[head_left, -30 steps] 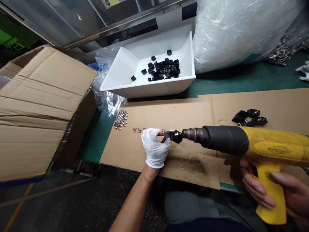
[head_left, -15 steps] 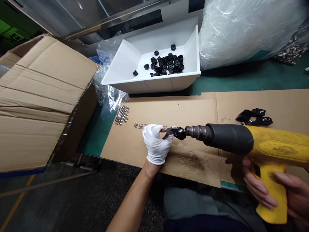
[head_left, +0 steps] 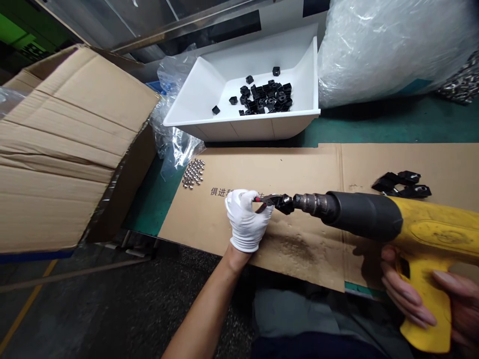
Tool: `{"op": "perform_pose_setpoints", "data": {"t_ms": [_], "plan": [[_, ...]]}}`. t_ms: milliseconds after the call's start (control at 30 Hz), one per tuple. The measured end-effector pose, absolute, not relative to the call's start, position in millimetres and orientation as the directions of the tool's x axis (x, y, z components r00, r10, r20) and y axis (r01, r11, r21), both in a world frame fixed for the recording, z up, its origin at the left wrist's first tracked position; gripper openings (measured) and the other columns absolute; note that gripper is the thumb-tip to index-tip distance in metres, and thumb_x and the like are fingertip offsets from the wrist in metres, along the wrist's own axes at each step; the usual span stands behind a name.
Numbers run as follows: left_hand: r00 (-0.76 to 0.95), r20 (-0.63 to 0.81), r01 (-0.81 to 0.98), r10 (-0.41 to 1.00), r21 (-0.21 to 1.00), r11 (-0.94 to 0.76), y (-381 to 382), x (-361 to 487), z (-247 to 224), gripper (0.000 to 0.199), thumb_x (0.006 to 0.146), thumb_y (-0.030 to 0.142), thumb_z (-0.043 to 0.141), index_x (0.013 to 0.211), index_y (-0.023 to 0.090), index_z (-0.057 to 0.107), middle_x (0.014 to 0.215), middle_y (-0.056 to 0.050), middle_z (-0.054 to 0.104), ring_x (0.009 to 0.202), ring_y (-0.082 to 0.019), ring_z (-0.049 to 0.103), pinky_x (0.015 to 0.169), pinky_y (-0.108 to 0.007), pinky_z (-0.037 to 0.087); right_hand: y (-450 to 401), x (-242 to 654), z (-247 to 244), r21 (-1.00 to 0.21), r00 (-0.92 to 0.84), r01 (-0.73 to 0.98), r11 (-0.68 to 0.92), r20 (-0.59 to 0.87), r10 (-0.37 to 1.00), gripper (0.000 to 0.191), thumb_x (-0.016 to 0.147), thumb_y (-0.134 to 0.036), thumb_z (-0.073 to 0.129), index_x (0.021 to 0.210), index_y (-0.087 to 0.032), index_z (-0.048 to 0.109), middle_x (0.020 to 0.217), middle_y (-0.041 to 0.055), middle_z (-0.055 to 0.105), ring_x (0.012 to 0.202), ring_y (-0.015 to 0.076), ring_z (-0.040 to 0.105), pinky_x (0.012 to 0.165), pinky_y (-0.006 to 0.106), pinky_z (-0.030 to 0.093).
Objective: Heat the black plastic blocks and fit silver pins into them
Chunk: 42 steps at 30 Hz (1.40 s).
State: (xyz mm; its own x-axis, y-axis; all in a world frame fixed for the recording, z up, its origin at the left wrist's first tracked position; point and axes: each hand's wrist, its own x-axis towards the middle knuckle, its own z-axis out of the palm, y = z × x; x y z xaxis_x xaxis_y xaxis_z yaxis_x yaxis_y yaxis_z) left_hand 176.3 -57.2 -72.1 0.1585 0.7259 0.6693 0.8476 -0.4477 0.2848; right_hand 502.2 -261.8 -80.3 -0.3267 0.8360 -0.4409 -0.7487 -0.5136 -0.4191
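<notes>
My left hand (head_left: pixel 247 219), in a white glove, is closed around a pair of pliers (head_left: pixel 266 202) with a bit of red on the handle. In the jaws of the pliers sits a small black block (head_left: pixel 286 204). My bare right hand (head_left: pixel 422 294) grips the handle of a yellow heat gun (head_left: pixel 430 224) with a black collar. Its stepped metal nozzle (head_left: pixel 312 205) points left at the block, almost touching it; whether they touch I cannot tell.
Cardboard (head_left: pixel 299 169) covers the green bench. Small metal pieces (head_left: pixel 193 174) lie in a cluster at left, several black parts (head_left: pixel 404 184) at right. Behind stands a white bin (head_left: pixel 209 130) holding black blocks. A cardboard box (head_left: pixel 71 149) and a plastic-wrapped bundle (head_left: pixel 389 50) flank it.
The whole view has shifted slightly, so everything appears a little further right. Both hands keep their holds, with the nozzle still at the black block.
</notes>
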Motion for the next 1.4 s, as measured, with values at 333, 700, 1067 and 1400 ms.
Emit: {"op": "perform_pose_setpoints", "data": {"t_ms": [333,700,1067,1400], "plan": [[0.149,0.664,0.838,0.733,0.309,-0.45,-58.5,176.8,-71.4,0.023,0.08,0.026,0.07,0.098,0.023,0.056,0.09,-0.006,0.056,0.084,-0.024,0.052,0.082,-0.039,0.043,-258.5,502.0,-79.4,-0.453,-0.31,-0.729,-0.513,-0.449,0.838,0.047,0.09,-0.056,0.05,0.122,-0.025,0.067,0.075,0.0078,0.06,0.047,0.0148,0.045,0.045,0.031,0.036],[0.171,0.653,0.836,0.738,0.3,-0.459,-58.4,176.4,-73.0,0.025,0.076,0.023,0.069,0.098,0.024,0.056,0.09,-0.005,0.058,0.084,-0.024,0.053,0.083,-0.038,0.042,-256.1,503.1,-74.9,-0.466,-0.332,-0.706,-0.533,-0.447,0.831,0.047,0.09,-0.054,0.052,0.122,-0.024,0.067,0.076,0.0075,0.059,0.049,0.0155,0.044,0.046,0.032,0.038],[0.17,0.661,0.832,0.731,0.301,-0.465,-57.2,176.8,-73.4,0.023,0.08,0.028,0.069,0.098,0.023,0.057,0.089,-0.006,0.059,0.084,-0.024,0.054,0.082,-0.038,0.042,-257.6,500.6,-74.5,-0.454,-0.301,-0.741,-0.495,-0.434,0.849,0.048,0.093,-0.054,0.047,0.123,-0.022,0.065,0.076,0.0054,0.059,0.049,0.0131,0.046,0.048,0.029,0.037],[0.177,0.661,0.836,0.729,0.29,-0.466,-57.1,177.3,-73.2,0.024,0.082,0.034,0.069,0.097,0.021,0.056,0.089,-0.006,0.059,0.083,-0.023,0.054,0.08,-0.037,0.044,-260.9,502.6,-77.7,-0.427,-0.33,-0.768,-0.477,-0.374,0.866,0.046,0.093,-0.05,0.052,0.127,-0.021,0.063,0.079,0.0066,0.061,0.051,0.0139,0.045,0.048,0.03,0.04]]}}
